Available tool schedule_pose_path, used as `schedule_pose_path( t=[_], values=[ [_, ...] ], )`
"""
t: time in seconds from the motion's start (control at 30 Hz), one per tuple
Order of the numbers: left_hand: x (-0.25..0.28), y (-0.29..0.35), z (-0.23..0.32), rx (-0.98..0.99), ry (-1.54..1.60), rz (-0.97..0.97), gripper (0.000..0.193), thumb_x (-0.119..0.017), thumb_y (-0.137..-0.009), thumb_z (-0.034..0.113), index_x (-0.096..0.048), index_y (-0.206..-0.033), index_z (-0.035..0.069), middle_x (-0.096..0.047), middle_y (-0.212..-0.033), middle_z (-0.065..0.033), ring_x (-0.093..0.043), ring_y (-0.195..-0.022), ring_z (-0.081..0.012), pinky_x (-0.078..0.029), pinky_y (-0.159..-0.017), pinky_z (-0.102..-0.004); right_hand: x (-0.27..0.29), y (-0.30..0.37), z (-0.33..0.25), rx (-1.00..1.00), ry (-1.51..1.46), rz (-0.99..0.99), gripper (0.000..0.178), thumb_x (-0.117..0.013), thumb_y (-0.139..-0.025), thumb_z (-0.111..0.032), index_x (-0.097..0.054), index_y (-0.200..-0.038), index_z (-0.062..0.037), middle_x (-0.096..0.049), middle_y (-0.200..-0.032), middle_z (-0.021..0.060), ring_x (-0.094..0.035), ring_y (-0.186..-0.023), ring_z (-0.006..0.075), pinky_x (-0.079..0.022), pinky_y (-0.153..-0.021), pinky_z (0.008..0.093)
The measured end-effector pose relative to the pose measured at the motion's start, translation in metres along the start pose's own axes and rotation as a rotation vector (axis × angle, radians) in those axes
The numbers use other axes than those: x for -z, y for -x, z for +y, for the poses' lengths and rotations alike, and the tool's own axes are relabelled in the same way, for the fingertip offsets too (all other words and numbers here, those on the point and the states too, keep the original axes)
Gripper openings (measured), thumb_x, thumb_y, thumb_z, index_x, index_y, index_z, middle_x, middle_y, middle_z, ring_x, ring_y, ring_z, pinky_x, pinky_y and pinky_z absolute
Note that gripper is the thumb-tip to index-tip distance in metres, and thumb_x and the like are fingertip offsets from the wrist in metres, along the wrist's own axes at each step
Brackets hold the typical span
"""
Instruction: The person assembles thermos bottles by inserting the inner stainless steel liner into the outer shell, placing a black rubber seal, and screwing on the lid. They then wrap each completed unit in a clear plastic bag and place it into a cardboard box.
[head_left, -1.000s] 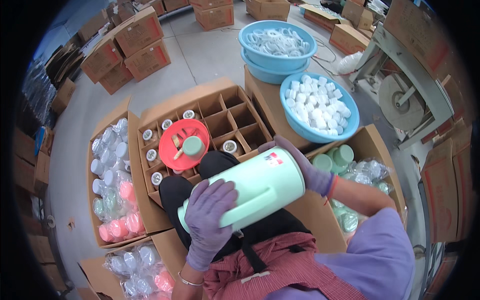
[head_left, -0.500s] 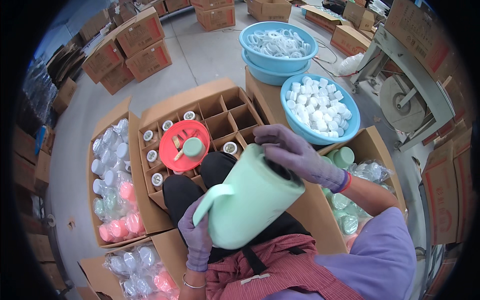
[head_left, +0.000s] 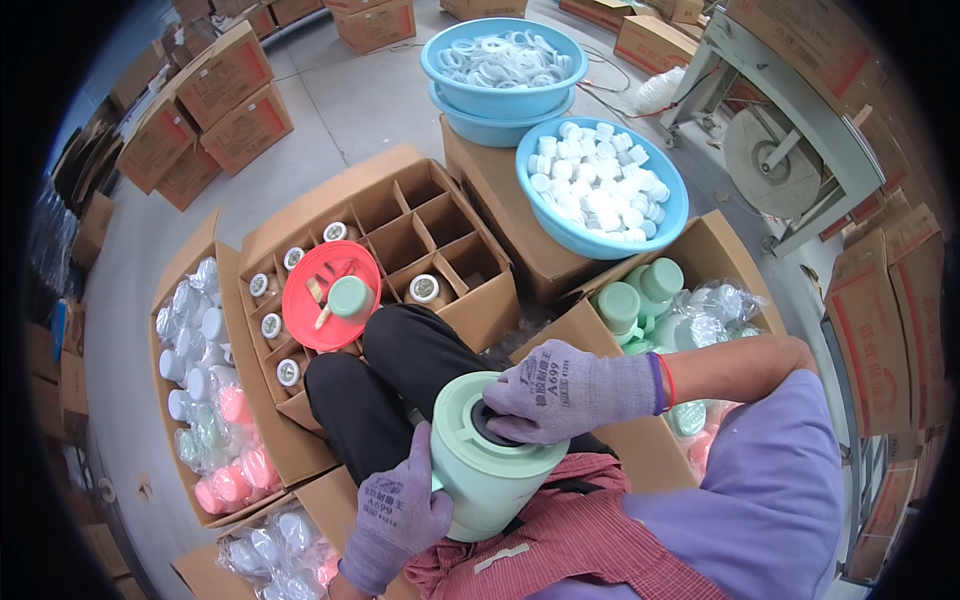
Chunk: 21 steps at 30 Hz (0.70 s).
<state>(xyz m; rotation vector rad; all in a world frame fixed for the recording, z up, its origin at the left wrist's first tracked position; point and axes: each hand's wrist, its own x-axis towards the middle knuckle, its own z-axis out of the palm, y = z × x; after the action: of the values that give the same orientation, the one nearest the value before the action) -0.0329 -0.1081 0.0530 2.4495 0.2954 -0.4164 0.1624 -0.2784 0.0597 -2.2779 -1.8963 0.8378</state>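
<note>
**Jug turned upright in the lap, right hand at its mouth**

Since the earlier frames, the pale green jug has been swung from lying across the lap to standing with its open mouth facing up toward the camera.

Head view: the jug is being held on the lap, its long axis now running nearly straight toward the lens. The left hand, gloved in purple, is being wrapped around the jug's lower left side, fingers closed on the body. The right hand, also gloved, is being laid over the rim from the right, its fingertips curled into the dark opening; whether something is pinched there cannot be told. The right hand is the nearer one to the mouth. Ahead of the knees, a red lid is lying on the divided carton.
</note>
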Motion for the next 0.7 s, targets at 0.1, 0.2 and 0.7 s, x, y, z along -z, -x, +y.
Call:
schedule_pose_path(
  t=[0.1, 0.2, 0.7],
  values=[
    [-0.001, 0.005, -0.006, 0.116, 0.163, -0.021, 0.068, -0.058, -0.077, 0.01, -0.043, -0.141, -0.006, -0.068, -0.085, -0.0238, -0.071, -0.076, -0.0348, -0.056, -0.075, -0.0427, -0.015, -0.012, 0.03, 0.19, -0.3, 0.27, 0.028, -0.062, -0.095, -0.036, -0.064, -0.094, -0.0077, -0.064, -0.079, 0.0118, -0.066, -0.075, 0.027, -0.053, -0.066, 0.0384],
    [-0.006, 0.013, -0.055, 0.298, 0.666, 0.012, 0.057, -0.056, -0.08, 0.008, -0.048, -0.133, -0.01, -0.068, -0.078, -0.019, -0.07, -0.067, -0.03, -0.058, -0.065, -0.0399, -0.011, -0.026, 0.144, -0.081, -0.343, 0.632, 0.028, -0.063, -0.093, -0.03, -0.068, -0.107, -0.0065, -0.068, -0.097, 0.014, -0.068, -0.082, 0.0265, -0.055, -0.075, 0.0363],
    [-0.033, 0.009, -0.113, -0.178, 2.27, 0.579, 0.013, -0.048, -0.095, 0.013, -0.058, -0.089, 0.006, -0.059, -0.089, -0.0039, -0.058, -0.077, -0.0194, -0.052, -0.083, -0.039, -0.006, -0.037, 0.211, -0.427, -0.131, 1.146, 0.026, -0.072, -0.085, -0.021, -0.053, -0.086, -0.0024, -0.051, -0.08, 0.0135, -0.055, -0.073, 0.0296, -0.049, -0.07, 0.0424]
  ],
)
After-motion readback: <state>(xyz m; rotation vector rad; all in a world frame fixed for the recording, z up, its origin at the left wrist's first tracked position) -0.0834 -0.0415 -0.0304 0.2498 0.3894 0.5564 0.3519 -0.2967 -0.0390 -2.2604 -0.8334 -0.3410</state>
